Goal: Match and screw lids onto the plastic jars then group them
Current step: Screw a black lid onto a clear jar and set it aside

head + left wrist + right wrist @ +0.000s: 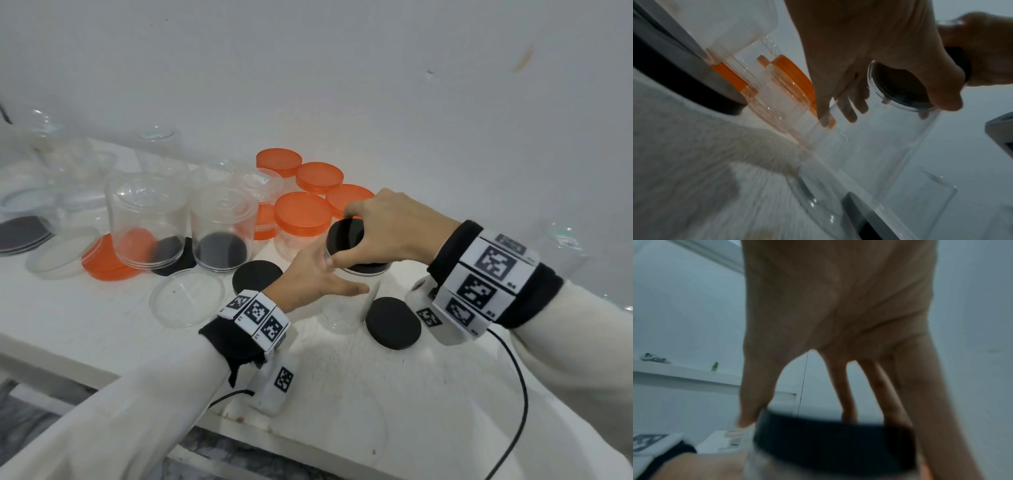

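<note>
Near us on the white worktop point(102, 329), our left hand point(308, 277) wraps the clear jar point(346, 308). Our right hand point(387, 226) pinches its black lid point(834, 439) from above. Only the left wrist view looks up through the jar. Orange-lidded jars point(301, 222) stand farther back.

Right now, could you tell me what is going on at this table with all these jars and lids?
A person is fitting a black lid onto a clear jar standing on the white table. The right hand grips the lid from above, while the left hand wraps round the jar's side. Behind them stand several jars with orange lids already on. To the left, upturned clear jars and loose lids lie unmatched, and two spare black lids rest beside the jar.
</note>
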`<state>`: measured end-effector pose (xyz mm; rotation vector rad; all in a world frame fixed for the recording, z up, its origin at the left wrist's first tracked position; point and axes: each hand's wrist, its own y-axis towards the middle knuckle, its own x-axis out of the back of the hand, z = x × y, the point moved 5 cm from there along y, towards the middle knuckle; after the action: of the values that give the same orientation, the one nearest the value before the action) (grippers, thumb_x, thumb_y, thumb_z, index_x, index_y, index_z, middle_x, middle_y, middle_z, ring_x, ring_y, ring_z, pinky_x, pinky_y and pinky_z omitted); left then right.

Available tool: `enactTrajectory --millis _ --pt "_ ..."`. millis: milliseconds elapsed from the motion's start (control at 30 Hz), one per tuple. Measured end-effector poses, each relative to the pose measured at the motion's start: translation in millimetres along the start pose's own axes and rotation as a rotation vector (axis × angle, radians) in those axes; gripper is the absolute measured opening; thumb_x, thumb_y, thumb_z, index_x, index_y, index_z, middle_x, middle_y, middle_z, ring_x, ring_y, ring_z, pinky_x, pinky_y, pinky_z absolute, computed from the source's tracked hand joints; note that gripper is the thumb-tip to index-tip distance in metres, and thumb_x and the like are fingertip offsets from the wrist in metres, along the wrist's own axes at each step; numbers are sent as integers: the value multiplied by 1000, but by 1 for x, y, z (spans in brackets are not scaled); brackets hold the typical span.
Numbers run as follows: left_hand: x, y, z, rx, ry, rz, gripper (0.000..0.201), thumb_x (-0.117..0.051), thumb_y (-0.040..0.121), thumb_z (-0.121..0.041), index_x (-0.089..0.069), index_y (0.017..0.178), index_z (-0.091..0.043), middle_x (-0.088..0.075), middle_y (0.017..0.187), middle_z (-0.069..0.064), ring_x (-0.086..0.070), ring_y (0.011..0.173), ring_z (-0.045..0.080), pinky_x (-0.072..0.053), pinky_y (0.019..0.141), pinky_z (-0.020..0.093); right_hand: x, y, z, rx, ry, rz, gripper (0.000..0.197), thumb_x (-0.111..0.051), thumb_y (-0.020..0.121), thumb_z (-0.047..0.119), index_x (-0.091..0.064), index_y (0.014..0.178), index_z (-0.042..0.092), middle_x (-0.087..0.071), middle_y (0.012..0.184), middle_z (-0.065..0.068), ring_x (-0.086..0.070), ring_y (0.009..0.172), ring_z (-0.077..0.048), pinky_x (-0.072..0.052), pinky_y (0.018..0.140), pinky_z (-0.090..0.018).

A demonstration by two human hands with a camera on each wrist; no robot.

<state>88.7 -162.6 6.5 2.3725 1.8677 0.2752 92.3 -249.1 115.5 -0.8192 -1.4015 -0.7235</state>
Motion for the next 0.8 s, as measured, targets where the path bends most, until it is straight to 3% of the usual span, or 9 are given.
enactTrajectory --millis 67,100,167,233,333,467,567,700,800 --pt "0 1 -5 -2 40 51 68 -79 65 5 -49 122 -14 -61 109 -9 -58 103 -6 -44 83 9 -2 2 -4 69 -104 192 76 -61 70 68 -39 135 34 -50 111 3 -52 96 -17 -46 76 -30" --pt "1 2 -6 4 44 79 66 -79 65 5 -49 120 -17 -62 109 -8 -58 104 -5 -44 83 10 -3 2 -5 117 -113 286 83 -65 70 64 -26 141 41 -42 124 3 -48 108 -19 -46 86 -33" --pt "1 3 -6 31 38 126 64 -80 65 1 -50 116 -22 -62 112 -6 -57 107 -2 -45 85 12 -3 1 -4 206 -75 377 88 -74 70 49 -22 142 45 -33 130 2 -42 115 -18 -44 95 -35" --pt "1 3 -7 52 32 152 64 -79 64 -1 -49 116 -25 -61 115 -5 -57 107 -3 -45 85 11 0 3 -2 251 -64 334 82 -77 69 42 -34 138 41 -38 121 1 -43 107 -16 -45 91 -32" --pt "-1 3 -9 55 22 156 63 -76 61 -5 -49 113 -28 -61 110 -9 -56 104 -7 -45 83 10 2 7 1 284 -64 219 73 -79 63 44 -48 128 37 -44 103 3 -42 92 -12 -46 78 -28" --pt "-2 1 -9 33 39 119 65 -78 60 -2 -49 112 -28 -61 108 -10 -57 103 -8 -43 82 9 0 10 -2 283 -22 168 69 -80 58 47 -53 121 37 -46 96 6 -39 82 -6 -39 65 -20" --pt "-2 1 -7 5 52 84 66 -78 63 10 -50 113 -24 -62 106 -9 -58 101 -7 -44 82 9 -1 10 -4 274 22 137 68 -80 57 47 -55 119 37 -45 92 8 -39 79 -2 -35 61 -18" --pt "-3 0 -4 1 55 38 65 -78 63 9 -50 117 -15 -62 105 -8 -59 100 -6 -44 81 10 0 9 -3 267 35 110 64 -80 59 45 -56 118 35 -38 83 17 -35 77 7 -30 59 -15" --pt "-4 -1 -1 4 35 -19 68 -80 62 8 -49 117 -14 -61 104 -9 -58 98 -7 -45 80 10 0 7 -3 249 42 108 63 -79 60 44 -57 118 33 -39 83 17 -40 78 0 -33 60 -15"
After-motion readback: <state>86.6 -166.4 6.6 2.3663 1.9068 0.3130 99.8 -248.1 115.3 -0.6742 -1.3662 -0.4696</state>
